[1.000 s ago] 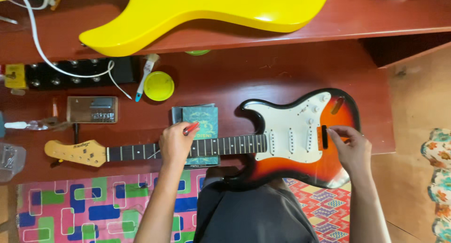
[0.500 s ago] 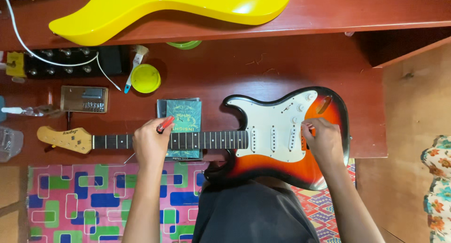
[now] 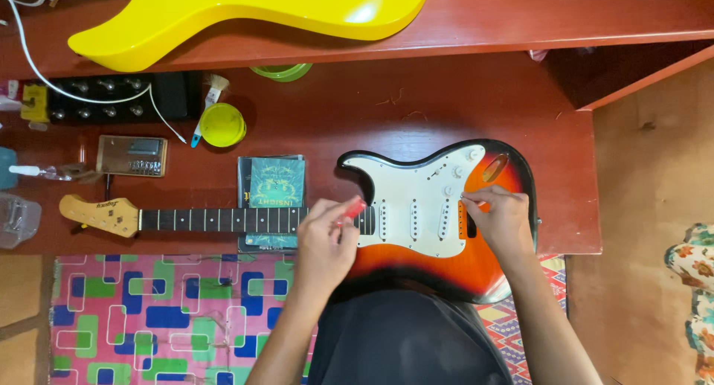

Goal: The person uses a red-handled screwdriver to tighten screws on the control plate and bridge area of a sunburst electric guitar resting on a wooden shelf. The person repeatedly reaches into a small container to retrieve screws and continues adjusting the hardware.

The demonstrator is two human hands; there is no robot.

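Note:
A sunburst electric guitar with a white pickguard lies flat on the red wooden table, its neck pointing left. My left hand rests over the neck where it meets the body and pinches a small red tool. My right hand sits on the guitar body at the bridge, fingers curled against it. What those fingers hold is hidden.
A green string packet lies under the neck. A yellow round lid, a small brush, a brown pedal box and a black pedal strip sit at the back left. A yellow guitar body lies on the upper shelf. A patterned mat covers the floor.
My left hand slid right along the neck toward the guitar body, still holding the red tool. My right hand stayed at the bridge.

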